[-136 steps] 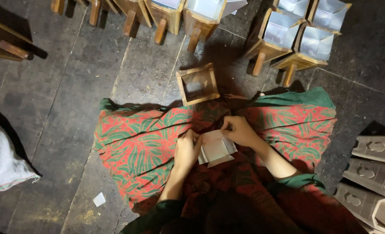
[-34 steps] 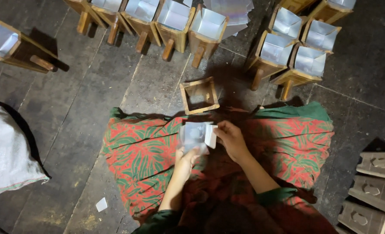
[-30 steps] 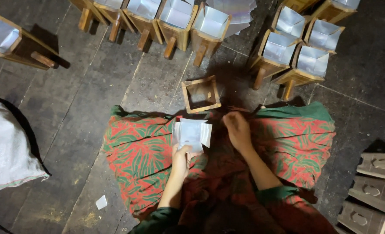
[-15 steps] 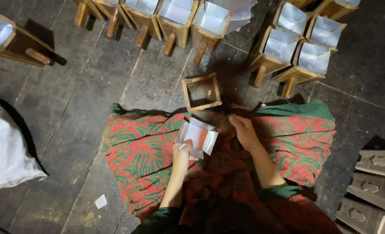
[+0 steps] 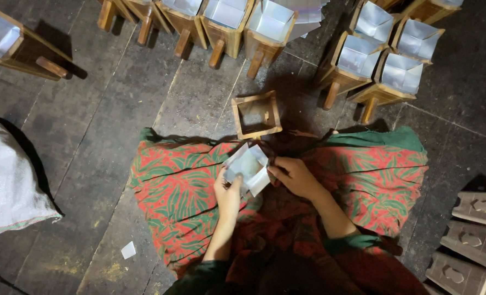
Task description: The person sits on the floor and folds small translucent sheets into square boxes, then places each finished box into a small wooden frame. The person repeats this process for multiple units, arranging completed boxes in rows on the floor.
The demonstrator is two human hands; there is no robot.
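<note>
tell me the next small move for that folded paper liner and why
Probably lower the folded paper liner into the empty wooden mould just ahead. The left hand and right hand hold it already opened into a box shape, and that mould is the only unlined one close by.

Your red cloth with green leaf print, white folded paper, tan wooden moulds, grey stone floor, white sack.

A row of paper-lined wooden moulds runs from eleven to one o'clock; a white sack at nine; grey moulded blocks at four.
</note>
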